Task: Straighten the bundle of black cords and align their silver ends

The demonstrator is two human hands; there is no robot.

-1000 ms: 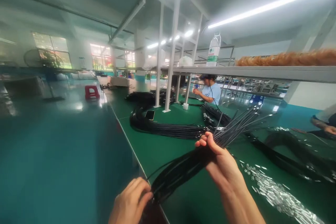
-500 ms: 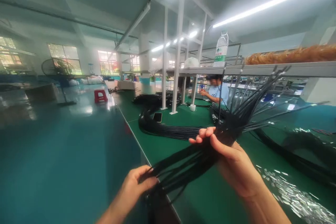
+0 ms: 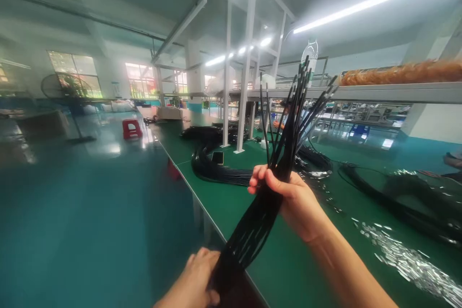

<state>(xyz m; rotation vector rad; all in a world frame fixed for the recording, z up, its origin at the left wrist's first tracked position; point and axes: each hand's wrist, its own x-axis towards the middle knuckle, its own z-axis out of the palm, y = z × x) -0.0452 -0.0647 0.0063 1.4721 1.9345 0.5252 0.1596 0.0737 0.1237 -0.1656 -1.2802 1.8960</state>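
Note:
A bundle of thin black cables [image 3: 252, 226] runs slantwise between my hands. My right hand [image 3: 288, 192] is closed around its upper part, thumb across the front. Above that hand the cable ends fan upward, several with a pale band near the tip. Lower down, at the table's edge, my left hand [image 3: 202, 274] wraps around the bundle; part of its fingers is hidden behind the cables. Behind my right hand a long bunch of black cables [image 3: 224, 175] lies curved on the green tabletop [image 3: 299, 269].
Small shiny metal pieces [image 3: 407, 260] are strewn at the right. More black cables [image 3: 378, 197] lie beyond them. A phone [image 3: 217, 158] rests near white shelf posts [image 3: 245, 77]. The shelf carries a bottle [image 3: 309, 55]. A co-worker sits behind, mostly hidden. On the floor stands a red stool [image 3: 132, 128].
The bundle has swung from leaning right to more upright. My right hand has shifted left, and my left hand has moved slightly right and down, still holding the cables.

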